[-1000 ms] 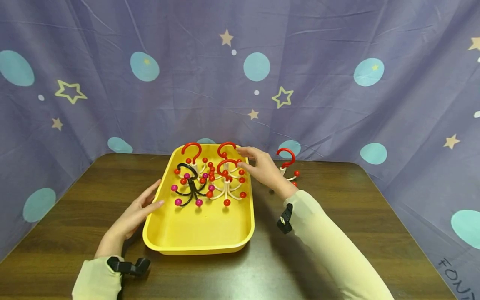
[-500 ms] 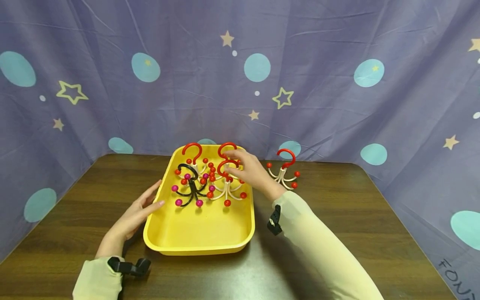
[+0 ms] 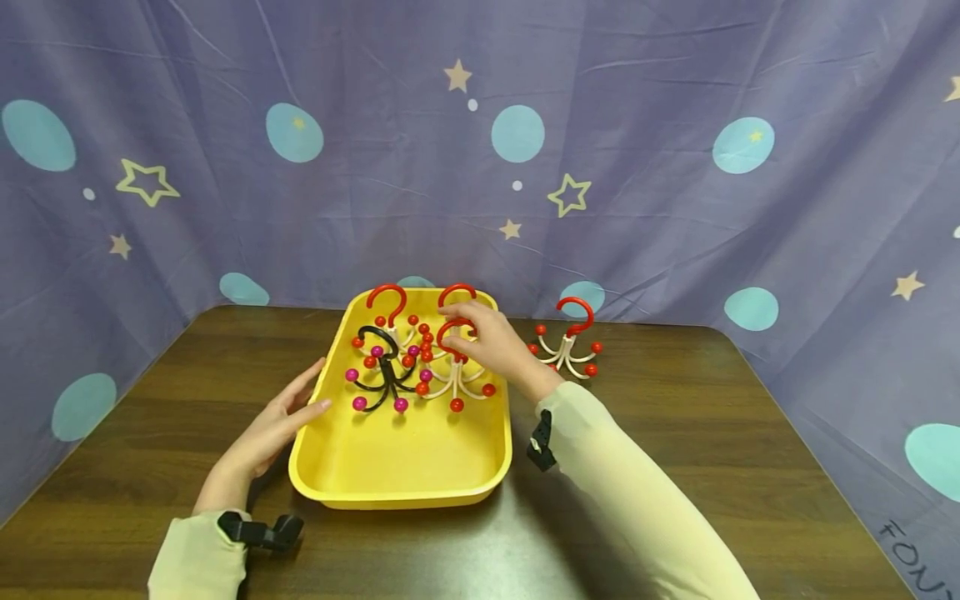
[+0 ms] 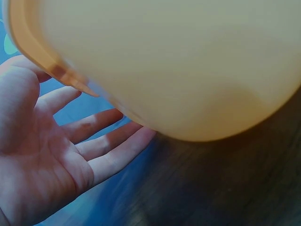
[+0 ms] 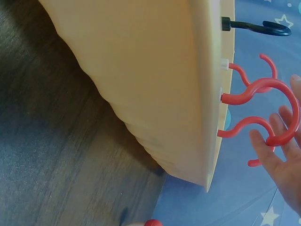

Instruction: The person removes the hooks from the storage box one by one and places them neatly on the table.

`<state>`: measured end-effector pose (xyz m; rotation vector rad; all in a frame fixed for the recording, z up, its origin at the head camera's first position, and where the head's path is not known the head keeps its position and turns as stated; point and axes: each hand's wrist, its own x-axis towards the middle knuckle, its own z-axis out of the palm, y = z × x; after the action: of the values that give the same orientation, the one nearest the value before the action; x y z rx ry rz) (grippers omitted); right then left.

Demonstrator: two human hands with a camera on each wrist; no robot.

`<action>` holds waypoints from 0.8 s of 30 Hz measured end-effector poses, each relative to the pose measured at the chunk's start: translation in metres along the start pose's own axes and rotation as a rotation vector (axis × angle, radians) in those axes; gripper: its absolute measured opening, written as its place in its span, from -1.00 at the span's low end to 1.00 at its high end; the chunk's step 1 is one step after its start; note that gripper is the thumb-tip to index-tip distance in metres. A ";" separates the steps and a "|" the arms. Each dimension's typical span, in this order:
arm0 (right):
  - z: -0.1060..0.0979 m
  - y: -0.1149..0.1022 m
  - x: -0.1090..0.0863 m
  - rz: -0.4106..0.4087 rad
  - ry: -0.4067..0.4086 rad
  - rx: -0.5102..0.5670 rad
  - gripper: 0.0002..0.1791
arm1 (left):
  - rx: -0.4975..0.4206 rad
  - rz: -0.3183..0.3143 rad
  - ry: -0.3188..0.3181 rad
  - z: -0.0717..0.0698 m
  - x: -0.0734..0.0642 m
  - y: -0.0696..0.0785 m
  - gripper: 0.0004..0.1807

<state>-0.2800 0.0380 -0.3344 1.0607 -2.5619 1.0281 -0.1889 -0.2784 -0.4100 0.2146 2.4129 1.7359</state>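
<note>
"How are the hands?"

"The left hand [image 3: 272, 427] has straight fingers against the left side of the yellow tray [image 3: 405, 458]. The right hand [image 3: 495, 337] is loose around the top of the front hanger [image 3: 456, 377], inside the tray. I can't tell if it touches."

"And the others?"

"A black hanger [image 3: 387, 373] and two red-topped hangers [image 3: 392, 321] share the tray. One outside hanger [image 3: 567, 347] stands on the table [image 3: 712, 417], right of the tray."

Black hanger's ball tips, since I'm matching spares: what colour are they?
The ball tips are magenta; the head view shows them best.
</note>
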 end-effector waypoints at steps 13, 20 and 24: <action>0.001 -0.003 0.000 0.059 -0.060 0.000 -0.70 | 0.001 -0.017 0.003 0.000 0.001 0.000 -0.23; 0.000 -0.005 0.000 0.092 -0.069 -0.001 -0.78 | 0.004 -0.012 0.002 0.000 0.000 0.001 -0.23; 0.001 -0.007 0.000 0.088 -0.061 -0.003 -0.81 | 0.000 -0.010 0.001 0.000 0.000 0.001 -0.24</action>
<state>-0.2749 0.0343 -0.3314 1.0013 -2.6803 1.0270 -0.1892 -0.2781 -0.4094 0.2021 2.4100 1.7324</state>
